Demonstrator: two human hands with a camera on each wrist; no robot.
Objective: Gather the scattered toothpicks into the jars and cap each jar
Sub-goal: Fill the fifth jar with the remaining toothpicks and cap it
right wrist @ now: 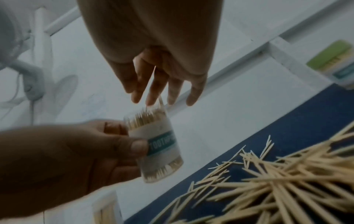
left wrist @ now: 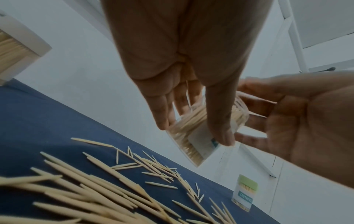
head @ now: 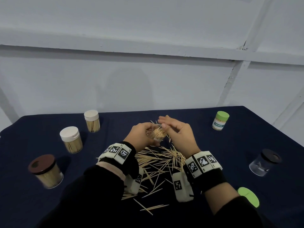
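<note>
My left hand [head: 148, 134] grips an uncapped clear jar [head: 158, 134] with a teal label, tilted and held above the cloth; it is packed with toothpicks. The wrist views show that jar [left wrist: 193, 145] [right wrist: 159, 144] with my left thumb across the label. My right hand [head: 166, 124] hovers just over the jar's mouth with its fingers [right wrist: 172, 91] spread and straight, and a toothpick lies loose along them. Scattered toothpicks [head: 161, 160] [left wrist: 95, 189] [right wrist: 277, 181] litter the dark blue cloth between and below my wrists.
On the left stand two white-capped jars [head: 91, 120] [head: 71, 139] and a brown-lidded jar [head: 46, 171], all full. A green-capped jar [head: 220, 120] and a black-lidded clear jar [head: 264, 162] stand on the right. A loose green cap [head: 248, 196] lies beside my right forearm.
</note>
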